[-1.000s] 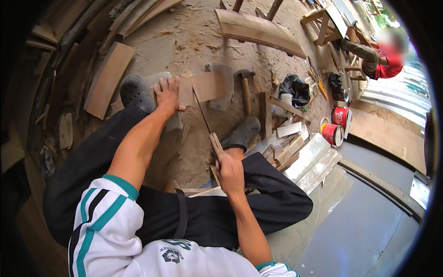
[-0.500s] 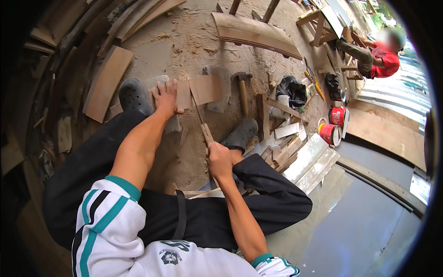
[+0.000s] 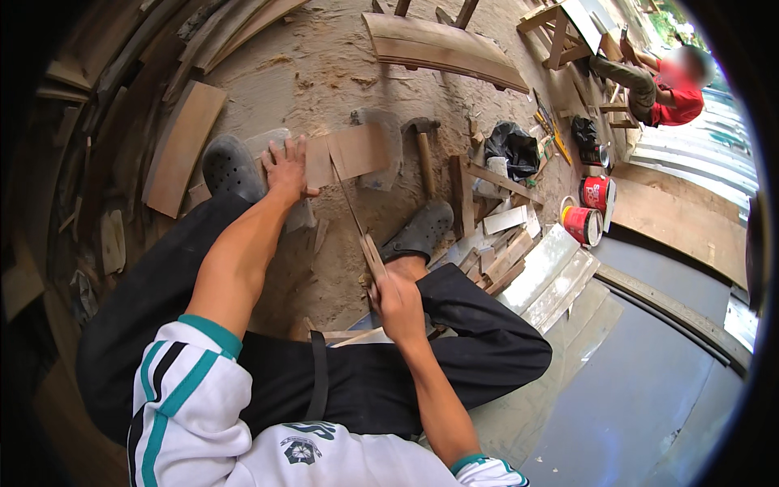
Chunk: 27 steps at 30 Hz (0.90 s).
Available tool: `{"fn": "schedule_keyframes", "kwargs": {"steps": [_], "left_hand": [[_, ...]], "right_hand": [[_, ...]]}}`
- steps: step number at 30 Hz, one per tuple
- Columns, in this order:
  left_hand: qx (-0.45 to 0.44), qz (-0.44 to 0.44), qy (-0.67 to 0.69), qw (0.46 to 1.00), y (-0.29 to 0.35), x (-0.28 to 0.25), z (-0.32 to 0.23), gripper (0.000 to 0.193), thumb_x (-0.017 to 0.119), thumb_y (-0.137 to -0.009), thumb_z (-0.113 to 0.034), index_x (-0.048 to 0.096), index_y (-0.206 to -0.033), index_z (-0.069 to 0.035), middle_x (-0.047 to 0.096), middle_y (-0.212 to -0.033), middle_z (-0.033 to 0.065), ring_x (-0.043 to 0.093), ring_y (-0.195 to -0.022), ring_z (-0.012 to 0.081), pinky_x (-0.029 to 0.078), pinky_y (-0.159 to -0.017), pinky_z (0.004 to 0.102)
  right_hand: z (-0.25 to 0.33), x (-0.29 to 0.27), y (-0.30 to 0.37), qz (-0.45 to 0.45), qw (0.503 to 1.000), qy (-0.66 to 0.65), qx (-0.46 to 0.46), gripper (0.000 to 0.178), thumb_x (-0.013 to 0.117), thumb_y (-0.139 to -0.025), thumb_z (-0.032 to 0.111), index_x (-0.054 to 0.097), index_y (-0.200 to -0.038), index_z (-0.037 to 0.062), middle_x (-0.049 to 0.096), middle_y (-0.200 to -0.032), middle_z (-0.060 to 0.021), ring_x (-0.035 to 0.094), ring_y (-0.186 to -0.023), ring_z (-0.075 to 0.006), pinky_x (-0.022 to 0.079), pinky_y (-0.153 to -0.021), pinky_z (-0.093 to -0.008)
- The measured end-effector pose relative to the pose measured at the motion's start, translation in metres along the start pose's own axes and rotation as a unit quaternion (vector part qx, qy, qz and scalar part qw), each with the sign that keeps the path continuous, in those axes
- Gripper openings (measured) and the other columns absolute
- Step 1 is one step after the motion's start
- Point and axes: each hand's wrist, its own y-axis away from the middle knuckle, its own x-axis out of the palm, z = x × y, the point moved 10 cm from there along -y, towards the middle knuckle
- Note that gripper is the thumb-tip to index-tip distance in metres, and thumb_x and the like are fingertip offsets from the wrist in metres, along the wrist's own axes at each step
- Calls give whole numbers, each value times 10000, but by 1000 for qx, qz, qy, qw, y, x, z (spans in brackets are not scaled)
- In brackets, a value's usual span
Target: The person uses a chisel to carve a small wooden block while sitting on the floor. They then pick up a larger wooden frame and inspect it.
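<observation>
A flat brown wooden board lies across two greyish blocks, one under each end. My left hand presses on its left part, fingers spread and thumb at the near edge. In my right hand is a handsaw, its wooden handle gripped by closed fingers. The narrow blade slants up and left from the handle, and its tip meets the board just right of my left hand. The right-hand block shows past the board's end.
A hammer lies right of the blocks. Dark clogs are on my feet, near the board. Planks are piled at left, with offcuts at right. Farther right are a black bag, red paint cans and a seated person in red.
My right hand has drawn the saw back toward me and slightly right, so more blade shows on the near side of the board. My left hand stays on the board.
</observation>
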Motion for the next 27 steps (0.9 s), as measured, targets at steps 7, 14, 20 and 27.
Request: {"fn": "schedule_keyframes", "kwargs": {"steps": [7,14,20,27], "left_hand": [[10,-3,-2,1000,5,1,-10,1350,799,-647,-622,-63,-1564,-135,78,-1613,171,79,-1446,506,121,-1139,646],[-4,0,-3,1000,7,-4,6,1348,795,-656,-618,-75,-1562,-128,67,-1615,175,77,-1448,504,117,-1138,650],[11,5,-2,1000,3,-5,-12,1348,791,-664,-616,-92,-1560,-130,54,-1619,173,64,-1453,500,118,-1138,649],[-5,0,-7,1000,3,0,2,1359,795,-655,-618,-91,-1559,-123,60,-1618,177,56,-1455,503,121,-1139,649]], "right_hand": [[-16,9,-38,-39,998,4,-47,256,470,-907,137,497,-688,7,488,-555,-112,509,-508,-245,365,-505,-354],[13,-12,35,14,996,-28,83,241,462,-897,139,479,-693,13,469,-584,-113,480,-499,-241,358,-492,-346],[-10,-3,-19,-48,996,32,-67,315,454,-932,199,522,-724,-27,536,-615,-201,553,-583,-374,411,-588,-440],[-5,-17,41,-5,998,-22,58,325,426,-938,182,490,-676,1,482,-559,-59,482,-495,-150,359,-496,-312]]}}
